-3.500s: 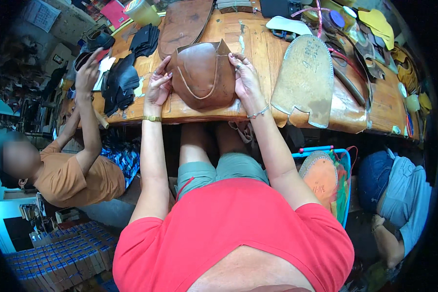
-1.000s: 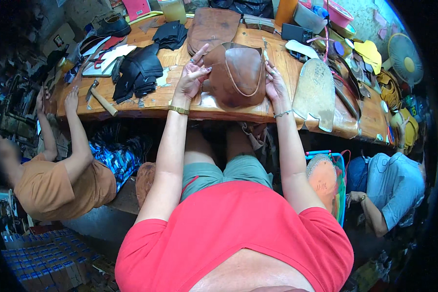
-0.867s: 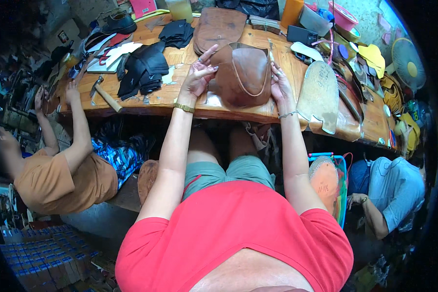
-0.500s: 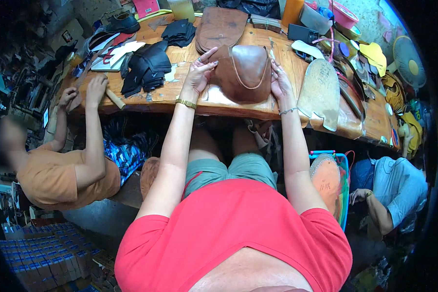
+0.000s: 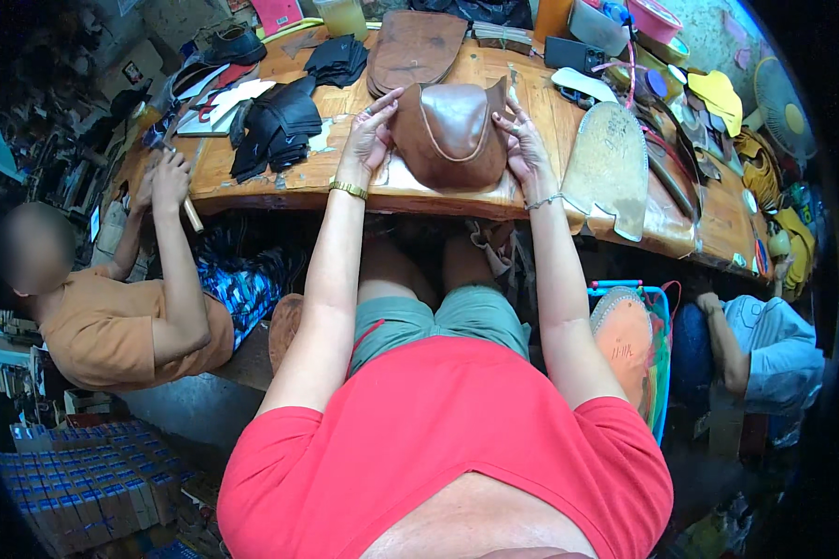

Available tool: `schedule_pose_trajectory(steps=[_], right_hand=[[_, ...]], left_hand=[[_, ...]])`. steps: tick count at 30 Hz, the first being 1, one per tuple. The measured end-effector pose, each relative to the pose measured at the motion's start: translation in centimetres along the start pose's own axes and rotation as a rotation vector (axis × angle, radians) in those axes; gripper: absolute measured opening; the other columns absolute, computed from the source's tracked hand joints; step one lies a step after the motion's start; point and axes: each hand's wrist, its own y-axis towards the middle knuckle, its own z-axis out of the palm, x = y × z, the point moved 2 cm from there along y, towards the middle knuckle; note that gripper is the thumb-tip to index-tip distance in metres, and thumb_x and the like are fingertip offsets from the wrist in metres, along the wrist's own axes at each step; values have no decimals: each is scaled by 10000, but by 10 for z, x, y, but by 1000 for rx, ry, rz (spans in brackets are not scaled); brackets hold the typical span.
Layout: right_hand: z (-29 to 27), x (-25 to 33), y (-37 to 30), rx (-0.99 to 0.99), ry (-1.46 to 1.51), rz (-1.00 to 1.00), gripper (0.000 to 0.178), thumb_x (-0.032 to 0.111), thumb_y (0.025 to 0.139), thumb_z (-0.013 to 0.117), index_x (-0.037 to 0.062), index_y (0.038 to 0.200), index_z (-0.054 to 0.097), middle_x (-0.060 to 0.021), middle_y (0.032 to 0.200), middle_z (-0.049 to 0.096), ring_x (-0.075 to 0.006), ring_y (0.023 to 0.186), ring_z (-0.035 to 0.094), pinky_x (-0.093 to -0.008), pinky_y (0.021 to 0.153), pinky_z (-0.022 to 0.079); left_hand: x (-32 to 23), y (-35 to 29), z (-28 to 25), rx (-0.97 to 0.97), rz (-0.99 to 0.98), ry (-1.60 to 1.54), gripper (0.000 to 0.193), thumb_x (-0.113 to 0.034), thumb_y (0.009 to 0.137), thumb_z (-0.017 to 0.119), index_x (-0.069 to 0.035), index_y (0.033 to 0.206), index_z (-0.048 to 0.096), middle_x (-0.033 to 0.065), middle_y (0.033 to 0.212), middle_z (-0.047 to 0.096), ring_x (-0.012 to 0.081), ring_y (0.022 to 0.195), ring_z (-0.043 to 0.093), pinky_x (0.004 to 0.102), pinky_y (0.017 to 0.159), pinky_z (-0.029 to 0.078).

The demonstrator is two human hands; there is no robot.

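Between my two hands, over the front part of the wooden workbench (image 5: pixel 252 190), is a brown leather upper (image 5: pixel 446 166). It has a glossy domed middle bordered by a curved raised seam, and its rounded edge faces me. My left hand (image 5: pixel 371 140) grips its left edge, thumb and fingers at the upper corner. On the other side, my right hand (image 5: pixel 524 144) holds the upper right edge, where a corner of the leather stands up. Behind it lies a stack of rounded brown leather pieces (image 5: pixel 418 48).
Black cut pieces (image 5: pixel 278 126) lie left of my hands, a pale sole-shaped pattern (image 5: pixel 610 168) right. A phone (image 5: pixel 571 54) lies farther back. On the left a co-worker (image 5: pixel 140 326) holds a wooden-handled hammer (image 5: pixel 192 212); another person (image 5: pixel 764 349) bends down at right. A blue-rimmed basket (image 5: pixel 663 373) stands nearby.
The leather upper has shifted slightly left and tilted. My right fingers have moved to its upper right corner. The left co-worker has lifted the hammer, and the person at right has moved an arm.
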Motion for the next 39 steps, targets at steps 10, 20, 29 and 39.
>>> schedule_pose_trajectory(steps=[10, 20, 29, 39], right_hand=[[-5, -2, 7, -32, -65, -43, 681, -147, 724, 654, 3, 1325, 371, -167, 1048, 621, -238, 915, 648, -309, 805, 558], [-8, -7, 10, -65, -170, -112, 546, -122, 759, 638, -6, 1261, 459, -158, 1027, 628, -210, 893, 657, -296, 807, 560], [6, -6, 1, -54, -246, -56, 415, -105, 746, 669, -15, 1137, 563, -130, 1004, 632, -182, 844, 652, -275, 767, 554], [-14, -10, 12, -108, -115, -122, 366, -104, 772, 622, 1, 1099, 496, -111, 1003, 623, -198, 917, 633, -284, 818, 532]], left_hand=[[-4, 13, -6, -16, 128, 268, 334, 14, 841, 591, -13, 1174, 592, 85, 1086, 641, 139, 981, 607, 273, 845, 507], [-101, 59, 87, 329, 416, 657, 551, 82, 801, 552, 14, 1334, 431, 111, 1355, 462, 166, 1201, 477, 272, 939, 439], [-87, -11, 151, 514, 425, 417, 581, 78, 796, 562, 9, 1352, 409, 96, 1410, 405, 169, 1298, 374, 281, 1004, 375], [-34, -63, 30, 388, -174, 583, 655, -26, 760, 674, 19, 1354, 401, 112, 1398, 419, 182, 1286, 397, 323, 1073, 303]])
